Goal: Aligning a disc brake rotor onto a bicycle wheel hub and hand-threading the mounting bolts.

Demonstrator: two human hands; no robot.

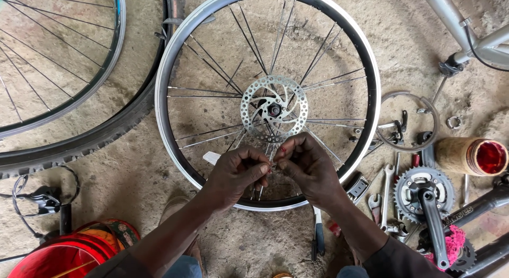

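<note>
nearby, crankset, wrenches, red-lidded tub, both hands over wheel

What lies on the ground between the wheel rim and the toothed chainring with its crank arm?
In the head view, wrenches and a small black toothed part lie on the ground between the wheel rim and the chainring.

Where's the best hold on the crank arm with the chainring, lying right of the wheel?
Probably the bare shaft of the crank arm, hand coming from above with fingers closing across its width. It lies flat on the ground, long and narrow, pointing toward the camera. The toothed chainring at its far end is sharp-edged, and spanners crowd its left side.
</note>
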